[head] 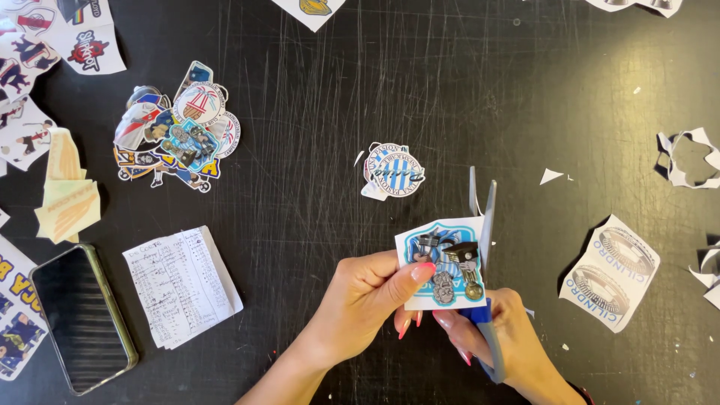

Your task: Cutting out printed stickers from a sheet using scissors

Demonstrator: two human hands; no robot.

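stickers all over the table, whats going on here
A person is trimming a blue-bordered sticker, pinched in the left hand, with blue-handled scissors in the right hand; the blades are open along its right edge. A pile of cut stickers, a phone and a handwritten note lie to the left on the scratched black table.

Light: even, bright, from overhead.
Shadows: soft, short.
Glare: faint sheen on black table (315,225) scratches, phone (79,319) screen.
Focus: sharp throughout.

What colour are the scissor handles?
Blue scissor handles, seen in the right hand, head view.
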